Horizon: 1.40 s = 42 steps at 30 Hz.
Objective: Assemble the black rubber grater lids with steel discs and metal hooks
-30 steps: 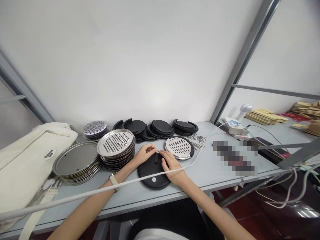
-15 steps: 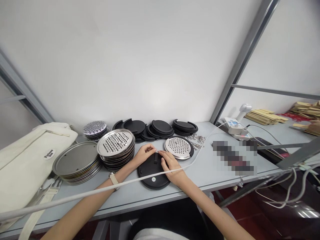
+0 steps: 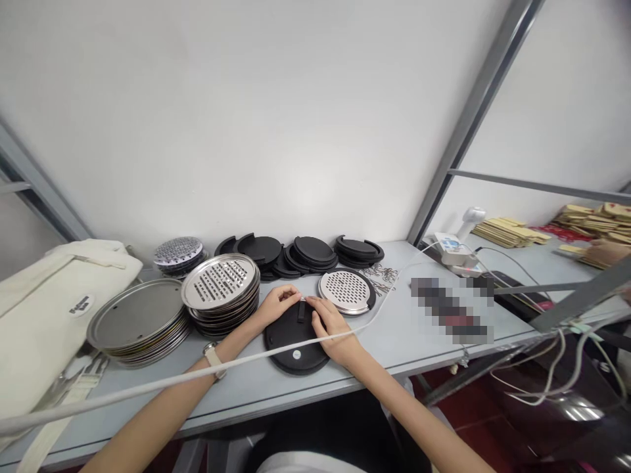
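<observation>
A round black holder [image 3: 296, 345] lies on the bench in front of me, with a short black strap [image 3: 301, 311] at its far edge and a white round sticker [image 3: 296, 355] low on its face. Both my hands meet at the strap's far end. My left hand [image 3: 280, 304] has its fingers curled in a pinch on a small metal piece [image 3: 302, 299] there. From the other side, my right hand [image 3: 331, 322] pinches at the same spot, its palm side over the holder's right part. Fingertips hide most of the metal piece.
Stacked grater discs [image 3: 220, 282] and metal plates [image 3: 138, 315] stand left, beside a cream bag [image 3: 44, 309]. Behind are black holders [image 3: 313, 253], a grater in a holder [image 3: 346, 291] and metal hooks [image 3: 384, 279]. A white cable [image 3: 221, 368] crosses in front. Another person's hand [image 3: 608, 253] shows far right.
The whole scene has shifted slightly left as my head turned. Both hands stay at the strap's far end, with only slight finger movement.
</observation>
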Motion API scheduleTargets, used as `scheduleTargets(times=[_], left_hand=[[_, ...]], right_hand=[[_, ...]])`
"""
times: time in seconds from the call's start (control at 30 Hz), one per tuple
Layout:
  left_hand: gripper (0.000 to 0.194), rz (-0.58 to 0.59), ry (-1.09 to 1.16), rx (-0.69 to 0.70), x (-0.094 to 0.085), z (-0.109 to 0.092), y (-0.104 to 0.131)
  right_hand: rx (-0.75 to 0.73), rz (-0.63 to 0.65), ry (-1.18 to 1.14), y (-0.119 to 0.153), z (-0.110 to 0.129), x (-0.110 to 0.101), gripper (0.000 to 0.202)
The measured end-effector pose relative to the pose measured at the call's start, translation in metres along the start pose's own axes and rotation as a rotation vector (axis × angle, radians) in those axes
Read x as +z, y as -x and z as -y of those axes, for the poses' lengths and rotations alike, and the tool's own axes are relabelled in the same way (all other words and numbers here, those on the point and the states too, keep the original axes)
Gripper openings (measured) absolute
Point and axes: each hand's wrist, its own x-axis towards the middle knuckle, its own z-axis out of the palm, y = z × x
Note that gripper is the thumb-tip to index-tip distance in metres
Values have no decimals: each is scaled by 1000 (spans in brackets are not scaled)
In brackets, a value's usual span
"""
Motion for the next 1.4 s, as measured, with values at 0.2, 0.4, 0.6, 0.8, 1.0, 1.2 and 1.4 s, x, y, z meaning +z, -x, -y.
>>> scheduleTargets(times=[0.2, 0.4, 0.6, 0.8, 1.0, 1.2, 1.4], left_hand=[[31, 5, -16, -5, 0, -1, 0], [30, 14, -23, 11, 0, 3, 0], [29, 12, -27, 4, 0, 1, 0], [28, 26, -31, -6, -1, 1, 1], [29, 7, -40, 6, 0, -2, 2], [28, 3, -55, 31, 1, -1, 2], [27, -15, -95, 45, 0, 1, 1]], right_hand=[[-8, 11, 0, -1, 0, -1, 37], [11, 16, 8, 1, -2, 0, 37], [17, 19, 17, 1, -5, 2, 37], [17, 18, 20, 1, -5, 2, 37], [17, 26, 11, 1, -5, 2, 38], [11, 23, 9, 0, -6, 3, 38], [7, 21, 26, 1, -6, 3, 37]])
